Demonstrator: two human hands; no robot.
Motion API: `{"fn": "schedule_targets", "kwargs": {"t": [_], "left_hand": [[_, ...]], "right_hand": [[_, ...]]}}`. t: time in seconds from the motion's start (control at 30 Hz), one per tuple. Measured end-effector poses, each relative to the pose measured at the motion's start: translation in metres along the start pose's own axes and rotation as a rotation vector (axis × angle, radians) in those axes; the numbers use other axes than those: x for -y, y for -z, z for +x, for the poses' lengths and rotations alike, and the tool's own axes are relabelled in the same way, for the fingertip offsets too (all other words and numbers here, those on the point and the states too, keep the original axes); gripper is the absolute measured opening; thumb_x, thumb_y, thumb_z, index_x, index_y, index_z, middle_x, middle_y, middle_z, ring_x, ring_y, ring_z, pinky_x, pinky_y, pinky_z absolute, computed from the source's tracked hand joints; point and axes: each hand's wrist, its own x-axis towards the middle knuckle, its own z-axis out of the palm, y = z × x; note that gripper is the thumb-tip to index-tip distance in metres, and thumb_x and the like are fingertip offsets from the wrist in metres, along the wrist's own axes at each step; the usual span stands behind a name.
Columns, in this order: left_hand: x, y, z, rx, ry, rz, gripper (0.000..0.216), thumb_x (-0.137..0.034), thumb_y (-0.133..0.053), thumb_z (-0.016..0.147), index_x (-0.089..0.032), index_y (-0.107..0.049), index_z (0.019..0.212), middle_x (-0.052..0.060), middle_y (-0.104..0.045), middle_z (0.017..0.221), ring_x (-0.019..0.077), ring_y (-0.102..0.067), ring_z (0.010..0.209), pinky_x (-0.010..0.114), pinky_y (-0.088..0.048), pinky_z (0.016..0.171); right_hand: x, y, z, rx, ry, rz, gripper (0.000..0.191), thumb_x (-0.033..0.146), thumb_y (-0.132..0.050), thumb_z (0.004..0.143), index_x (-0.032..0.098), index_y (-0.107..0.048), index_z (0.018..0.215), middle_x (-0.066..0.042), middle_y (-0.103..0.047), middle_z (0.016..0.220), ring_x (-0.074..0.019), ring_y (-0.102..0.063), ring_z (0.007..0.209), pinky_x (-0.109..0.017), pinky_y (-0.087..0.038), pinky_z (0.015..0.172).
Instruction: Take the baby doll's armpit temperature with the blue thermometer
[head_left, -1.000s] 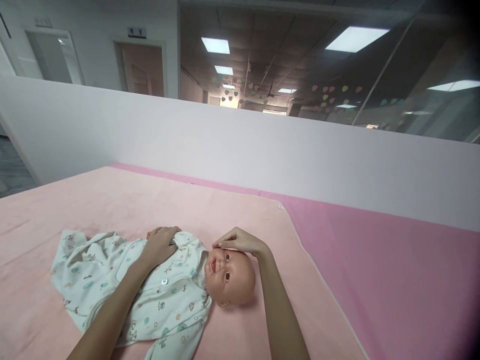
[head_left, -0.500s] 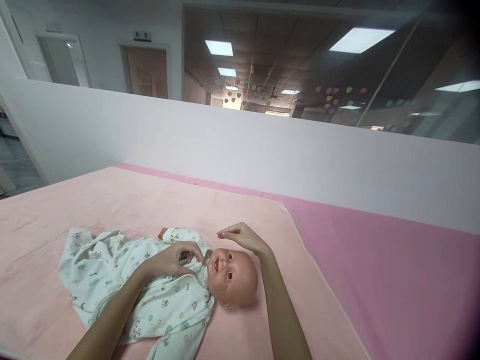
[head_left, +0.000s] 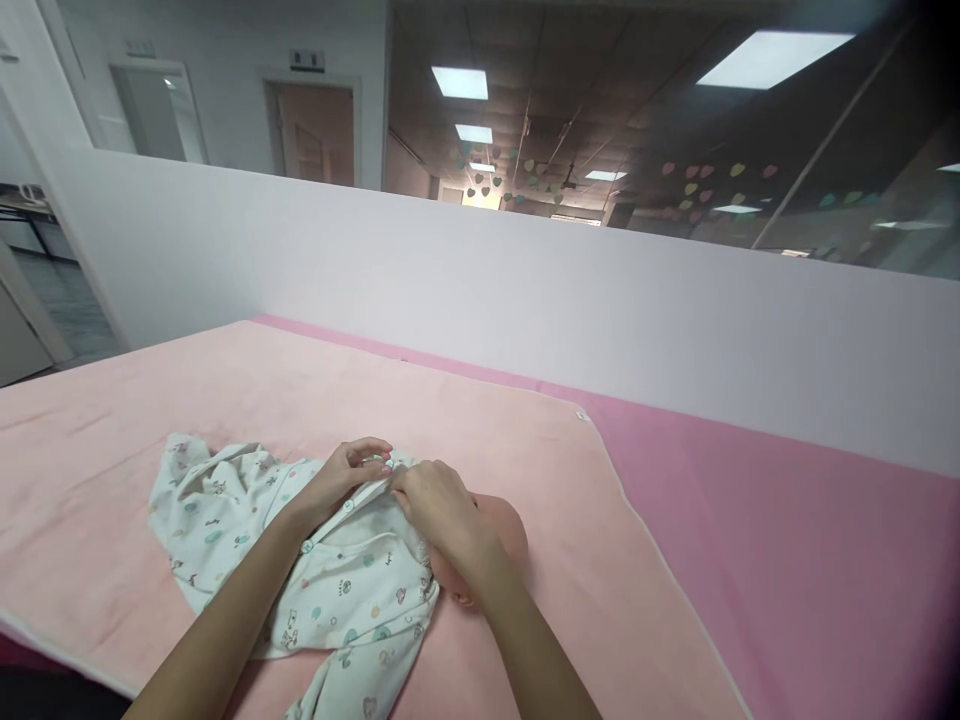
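A baby doll [head_left: 506, 525] lies on its back on a light pink blanket [head_left: 225, 400], head to the right, dressed in a white printed romper [head_left: 352, 590]. My left hand [head_left: 341, 480] pinches the romper's front edge near the collar. My right hand [head_left: 439, 505] comes in over the doll's face and pinches the same edge right beside it. The fingertips of both hands nearly touch at the doll's upper chest. Most of the doll's face is hidden behind my right hand and wrist.
The blanket lies on a darker pink surface [head_left: 787, 540] that stretches to the right. A low white partition wall [head_left: 525, 290] runs along the far edge, with glass panels above it. Doors [head_left: 311, 130] stand in the far-left wall.
My right hand came down from above the doll's head to the romper's collar. My left hand shifted up to the same spot. The camera view swung a little to the left.
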Motion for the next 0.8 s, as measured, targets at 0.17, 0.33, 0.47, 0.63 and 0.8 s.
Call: {"fn": "schedule_targets", "kwargs": {"t": [0.17,0.33,0.47,0.63,0.8], "left_hand": [[0.000,-0.001,0.001,-0.011,0.033,-0.016,0.035,-0.026,-0.077,0.061,-0.017,-0.062,0.092,0.001,-0.063,0.086,0.0131,-0.058,0.074,0.021,-0.043,0.067],[0.001,0.000,0.003,-0.009,0.056,0.030,0.032,-0.029,-0.077,0.060,-0.017,-0.065,0.086,0.001,-0.063,0.078,0.0131,-0.057,0.074,0.020,-0.042,0.064],[-0.002,-0.004,-0.002,0.022,0.051,0.075,0.028,-0.032,-0.075,0.062,-0.016,-0.066,0.084,0.001,-0.063,0.075,0.0112,-0.055,0.068,0.018,-0.039,0.058],[-0.012,-0.018,-0.027,0.163,0.019,0.406,0.030,-0.041,-0.064,0.074,-0.015,-0.068,0.088,0.003,-0.065,0.070,0.0101,-0.051,0.053,0.020,-0.036,0.049],[-0.019,-0.033,-0.093,-0.050,-0.211,0.692,0.027,-0.041,-0.053,0.082,-0.024,-0.066,0.099,0.005,-0.061,0.111,0.0220,-0.052,0.108,0.033,-0.043,0.090]], "right_hand": [[0.012,-0.012,0.005,-0.006,-0.054,-0.186,0.027,-0.001,-0.042,0.079,0.015,-0.063,0.083,-0.007,-0.066,0.072,-0.0198,-0.062,0.075,-0.027,-0.039,0.064],[-0.005,0.011,-0.006,0.008,-0.144,-0.054,0.021,0.012,-0.046,0.084,0.015,-0.065,0.075,-0.009,-0.066,0.074,-0.0163,-0.060,0.069,-0.023,-0.038,0.060],[-0.029,0.059,-0.048,-0.132,-0.188,0.261,0.028,0.024,-0.045,0.088,0.017,-0.066,0.071,-0.004,-0.065,0.074,-0.0121,-0.057,0.068,-0.022,-0.037,0.062],[-0.035,0.092,-0.102,-0.294,-0.196,0.624,0.026,0.035,-0.046,0.087,0.023,-0.069,0.082,-0.002,-0.066,0.084,-0.0134,-0.058,0.079,-0.023,-0.043,0.066],[-0.009,0.077,-0.128,-0.441,-0.271,0.771,0.024,0.038,-0.051,0.085,0.024,-0.069,0.093,-0.002,-0.068,0.093,-0.0150,-0.060,0.087,-0.024,-0.045,0.074]]}}
